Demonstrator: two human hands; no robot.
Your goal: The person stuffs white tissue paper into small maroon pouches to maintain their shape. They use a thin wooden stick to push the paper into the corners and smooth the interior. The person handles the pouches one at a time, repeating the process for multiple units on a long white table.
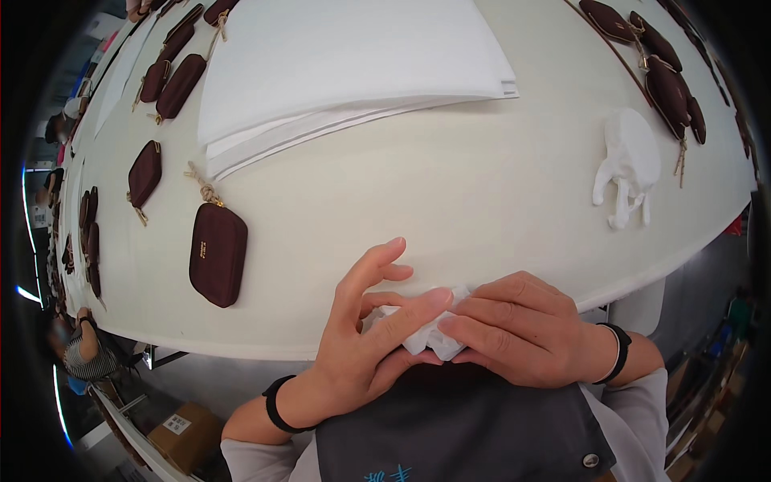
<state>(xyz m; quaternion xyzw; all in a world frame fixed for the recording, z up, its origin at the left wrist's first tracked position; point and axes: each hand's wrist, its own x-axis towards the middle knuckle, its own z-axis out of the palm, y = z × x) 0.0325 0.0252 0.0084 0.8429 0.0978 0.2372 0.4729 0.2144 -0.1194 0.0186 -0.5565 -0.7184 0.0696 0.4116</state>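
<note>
At the table's near edge, my two hands meet over a small crumpled white piece (438,341), thin and soft; whether it is paper or cloth I cannot tell. My left hand (361,329) presses it with the thumb on top, while its index finger is raised away. From the other side my right hand (522,329) pinches it between fingers and thumb. The nearest pouch is a dark maroon zip pouch (218,253) with a knotted beige cord, lying left of my hands. A white glove (630,165) rests on the table to the right.
A stack of large white sheets (353,72) covers the far middle of the white table (337,201). More maroon pouches (181,84) lie at the far left, others (666,88) at the far right. Beyond the left edge are a person (84,349) and a cardboard box (185,434).
</note>
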